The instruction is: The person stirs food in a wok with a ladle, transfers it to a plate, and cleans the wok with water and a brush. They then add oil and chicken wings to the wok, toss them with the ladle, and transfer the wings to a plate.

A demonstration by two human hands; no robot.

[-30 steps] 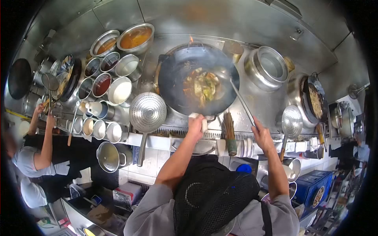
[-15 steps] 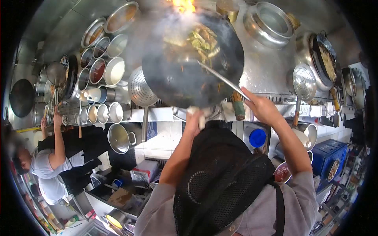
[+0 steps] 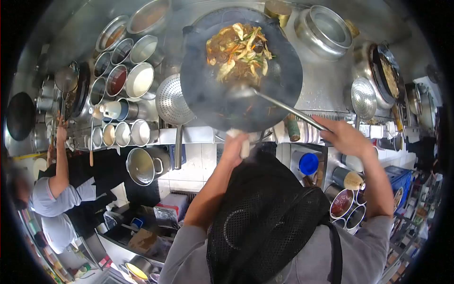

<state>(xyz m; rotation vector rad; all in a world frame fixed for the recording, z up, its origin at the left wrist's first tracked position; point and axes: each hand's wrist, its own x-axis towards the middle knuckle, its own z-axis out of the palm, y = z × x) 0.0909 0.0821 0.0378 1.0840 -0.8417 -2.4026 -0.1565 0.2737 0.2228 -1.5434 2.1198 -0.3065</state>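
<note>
Cloth (image 3: 245,147), pale and clamped in the left hand (image 3: 232,147), sits against the near rim of a wok (image 3: 203,94) at mid-frame; the right hand (image 3: 347,137), well apart, grips a steel ladle (image 3: 291,109) whose hazy head (image 3: 242,90) appears to lie just below the cabbage stir-fry (image 3: 241,47) at upper centre; a wide metal bowl (image 3: 164,19) stands at upper left
</note>
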